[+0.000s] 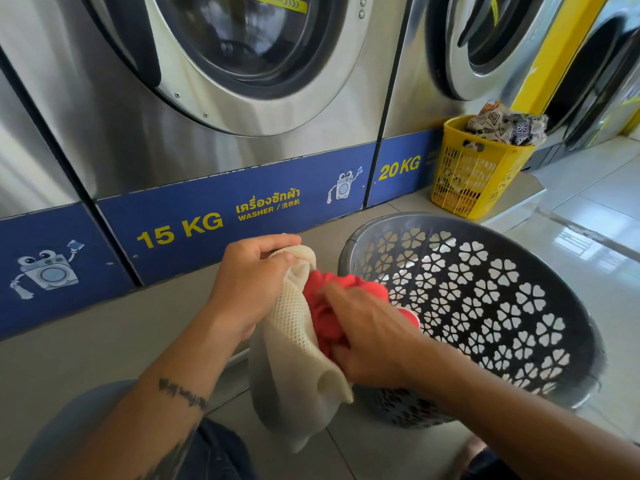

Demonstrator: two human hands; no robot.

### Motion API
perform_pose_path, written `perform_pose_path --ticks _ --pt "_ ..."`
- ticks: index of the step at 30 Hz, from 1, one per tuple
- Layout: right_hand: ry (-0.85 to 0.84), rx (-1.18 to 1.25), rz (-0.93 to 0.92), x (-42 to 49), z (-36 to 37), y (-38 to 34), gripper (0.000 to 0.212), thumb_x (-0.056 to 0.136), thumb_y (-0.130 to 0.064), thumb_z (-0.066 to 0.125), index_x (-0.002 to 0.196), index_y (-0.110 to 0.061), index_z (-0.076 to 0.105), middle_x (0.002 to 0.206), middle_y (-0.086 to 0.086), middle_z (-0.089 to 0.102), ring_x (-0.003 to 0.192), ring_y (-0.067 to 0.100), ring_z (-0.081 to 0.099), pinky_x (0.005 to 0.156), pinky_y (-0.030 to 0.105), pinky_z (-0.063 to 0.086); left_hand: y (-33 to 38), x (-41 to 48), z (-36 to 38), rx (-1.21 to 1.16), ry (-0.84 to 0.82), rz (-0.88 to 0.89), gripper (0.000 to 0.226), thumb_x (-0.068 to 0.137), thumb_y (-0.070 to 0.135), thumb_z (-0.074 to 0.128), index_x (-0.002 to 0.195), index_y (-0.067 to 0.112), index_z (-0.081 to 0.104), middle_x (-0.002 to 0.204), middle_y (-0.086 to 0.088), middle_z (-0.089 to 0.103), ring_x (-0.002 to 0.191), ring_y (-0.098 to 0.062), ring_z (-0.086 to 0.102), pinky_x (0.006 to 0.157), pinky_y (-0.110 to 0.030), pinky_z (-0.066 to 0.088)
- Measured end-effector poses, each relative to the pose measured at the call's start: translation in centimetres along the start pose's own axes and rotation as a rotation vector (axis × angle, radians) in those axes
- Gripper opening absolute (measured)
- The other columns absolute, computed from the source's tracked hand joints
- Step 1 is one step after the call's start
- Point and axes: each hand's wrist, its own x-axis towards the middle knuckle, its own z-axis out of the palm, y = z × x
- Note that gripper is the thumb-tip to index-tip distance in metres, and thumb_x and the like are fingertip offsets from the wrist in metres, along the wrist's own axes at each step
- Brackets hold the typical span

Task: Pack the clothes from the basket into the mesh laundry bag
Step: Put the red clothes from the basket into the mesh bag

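Packing looks close to finished, as far as this view shows. A crumpled red cloth garment (341,308) sits half in the mouth of the cream-white mesh laundry bag (294,344), with part of it bulging out above the rim. The left hand (251,282) pinches the upper edge of the bag between thumb and fingers, holding the opening up and apart. The right hand (369,341) is closed on the red garment, fingers curled into the fabric at the bag's mouth, apparently pressing it down. The bag hangs between the two hands just above the tiled floor (571,216), and its lower part looks full and rounded, so I judge that some clothing is already inside, though its contents cannot be made out.

Just to the right stands the round dark grey plastic basket with flower-shaped cut-outs (485,306). Its visible inner wall is bare and no clothes show in it; the bottom nearest the hands is hidden behind the right forearm, so a last piece could lie there. What remains, by my reading, is pushing the red garment fully in and closing the bag.
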Motion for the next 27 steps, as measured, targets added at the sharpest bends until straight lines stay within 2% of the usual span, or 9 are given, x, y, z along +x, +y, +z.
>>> perform_pose_path --ticks 3,5,8,11,13,16,20,23,27 --pt "-0.232 0.028 -0.114 -0.1 -0.1 1.0 0.046 0.07 -0.025 0.057 0.116 -0.021 0.062 0.109 -0.004 0.069 0.103 0.019 0.06 0.096 0.038 0.048 -0.3 -0.1 -0.2 0.016 -0.012 0.022 0.029 0.084 0.011 0.062 0.099 0.031 0.077 0.104 0.015 0.074 0.102 -0.004 0.067 0.097 -0.035 0.052" --pt "-0.164 0.187 -0.058 0.2 -1.6 1.8 0.05 0.071 -0.018 0.058 0.12 -0.023 0.065 0.111 -0.006 0.07 0.102 0.013 0.063 0.093 0.031 0.051 -0.3 0.1 -0.3 0.015 0.001 0.024 0.029 0.085 0.01 0.062 0.099 0.031 0.077 0.103 0.015 0.074 0.1 -0.003 0.067 0.096 -0.033 0.052" --pt "0.027 0.241 0.16 -0.2 -3.0 4.6 0.082 0.07 -0.026 0.073 0.146 -0.037 0.045 0.137 -0.006 0.055 0.12 0.009 0.051 0.105 0.033 0.045 -0.3 0.2 -0.5 0.0 0.012 0.022 0.029 0.085 0.01 0.062 0.099 0.03 0.078 0.102 0.015 0.074 0.099 -0.004 0.067 0.094 -0.03 0.052" --pt "-0.214 0.375 0.462 -1.1 -2.4 6.5 0.111 0.06 -0.05 0.08 0.155 -0.047 0.022 0.155 0.0 0.037 0.138 0.026 0.04 0.11 0.049 0.042 -0.2 0.2 -0.5 -0.004 0.01 0.036 0.029 0.086 0.008 0.062 0.1 0.029 0.077 0.103 0.016 0.073 0.101 -0.002 0.066 0.093 -0.026 0.05" --pt "-0.282 0.763 0.575 -1.4 -1.1 6.8 0.084 0.068 -0.032 0.083 0.144 -0.035 0.045 0.137 0.003 0.059 0.12 0.025 0.062 0.097 0.045 0.055 -0.2 0.1 -0.4 0.003 0.006 0.046 0.03 0.087 0.007 0.061 0.102 0.027 0.076 0.104 0.016 0.072 0.101 0.001 0.065 0.09 -0.02 0.049" --pt "-0.162 0.564 0.489 -1.1 0.1 6.7 0.037 0.075 -0.02 0.081 0.105 -0.025 0.059 0.1 0.002 0.07 0.087 0.017 0.067 0.078 0.037 0.058 -0.3 0.0 -0.4 0.021 -0.001 0.055 0.03 0.088 0.007 0.061 0.106 0.026 0.076 0.105 0.018 0.071 0.101 0.004 0.063 0.083 -0.014 0.045" --pt "-0.053 0.265 0.357 -0.4 -1.8 5.1 0.031 0.069 -0.023 0.074 0.091 -0.027 0.054 0.082 -0.004 0.067 0.072 0.016 0.065 0.067 0.039 0.056 -0.2 -0.2 -0.2 0.029 0.004 0.042 0.029 0.088 0.008 0.062 0.106 0.025 0.076 0.105 0.016 0.071 0.1 0.003 0.063 0.085 -0.015 0.046" --pt "0.233 0.171 0.303 0.0 -3.3 2.8 0.036 0.071 -0.024 0.071 0.095 -0.026 0.044 0.076 -0.005 0.063 0.066 0.015 0.061 0.059 0.035 0.047 -0.3 -0.2 -0.1 0.018 0.001 0.041 0.027 0.088 0.009 0.063 0.103 0.026 0.076 0.102 0.017 0.072 0.099 0.003 0.064 0.093 -0.022 0.049" --pt "0.422 0.147 0.202 0.4 -1.7 -0.3 0.041 0.08 -0.029 0.066 0.102 -0.028 0.033 0.087 -0.008 0.062 0.076 0.019 0.062 0.066 0.039 0.049 -0.1 0.0 -0.1 -0.037 0.026 0.038 0.024 0.087 0.012 0.066 0.098 0.029 0.078 0.098 0.02 0.074 0.098 0.004 0.067 0.092 -0.025 0.051"
